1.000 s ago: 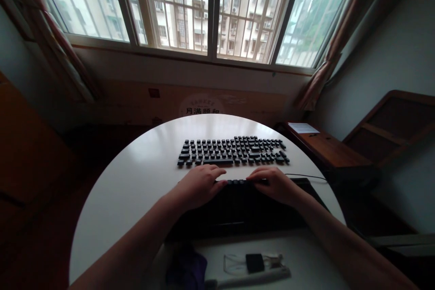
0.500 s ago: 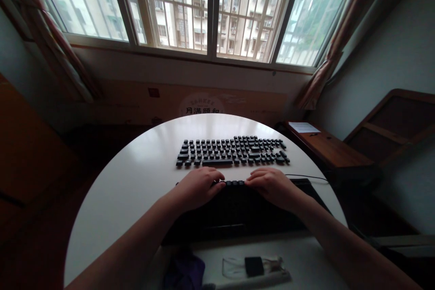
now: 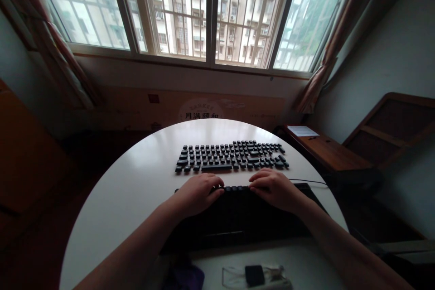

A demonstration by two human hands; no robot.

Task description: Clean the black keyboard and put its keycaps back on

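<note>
A black keyboard (image 3: 234, 217) lies across the table in front of me, most of its surface dark and without visible caps. Along its far edge stands a short row of black keycaps (image 3: 235, 188). My left hand (image 3: 200, 192) is at the left end of this row, its thumb and bent index finger closed around a keycap there. At the row's right end, my right hand (image 3: 272, 186) has thumb and fingertips pinched together by the last visible cap. Beyond both hands, many loose black keycaps (image 3: 216, 167) are laid out in keyboard order on the tabletop.
The round white table (image 3: 112, 208) has a black cable (image 3: 309, 181) at right. Near me lie a purple cloth (image 3: 188, 276), a small black square (image 3: 254, 275) and a wire tool (image 3: 233, 276). A wooden side table (image 3: 329, 152) with paper stands right, below the window (image 3: 212, 18).
My left index finger has bent down from stretched out to the keycap row. My right fingertips have drawn together at the row. The view has tilted slightly upward.
</note>
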